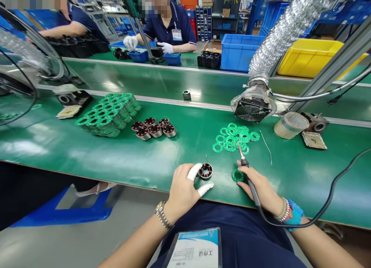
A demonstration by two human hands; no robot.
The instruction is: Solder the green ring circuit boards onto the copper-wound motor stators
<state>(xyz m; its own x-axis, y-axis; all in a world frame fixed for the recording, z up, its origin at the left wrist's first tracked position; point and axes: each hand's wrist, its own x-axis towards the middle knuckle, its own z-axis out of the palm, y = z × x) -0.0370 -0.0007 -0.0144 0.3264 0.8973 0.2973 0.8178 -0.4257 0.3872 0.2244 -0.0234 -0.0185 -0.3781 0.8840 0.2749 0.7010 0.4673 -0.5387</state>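
My left hand (pixel 188 183), with white covers on thumb and forefinger, is spread beside a round motor stator (pixel 205 171) with copper windings; the forefinger tip meets its left edge. My right hand (pixel 257 185) is closed round a soldering iron (pixel 251 183) whose tip points up and away. The fingers of that hand also reach to a green ring board (pixel 237 175) on the bench. Loose green ring boards (pixel 232 138) lie scattered beyond the iron's tip. Several more stators (pixel 155 130) are grouped to the left, beside tall stacks of green boards (pixel 108 113).
A fan on a foil duct (pixel 252 107) hangs over the back of the green bench (pixel 185 152). A round tub (pixel 290 125) and a soldering stand (pixel 314 139) are at the right. One stator (pixel 186 94) sits on the strip behind. A person (pixel 171 28) works opposite.
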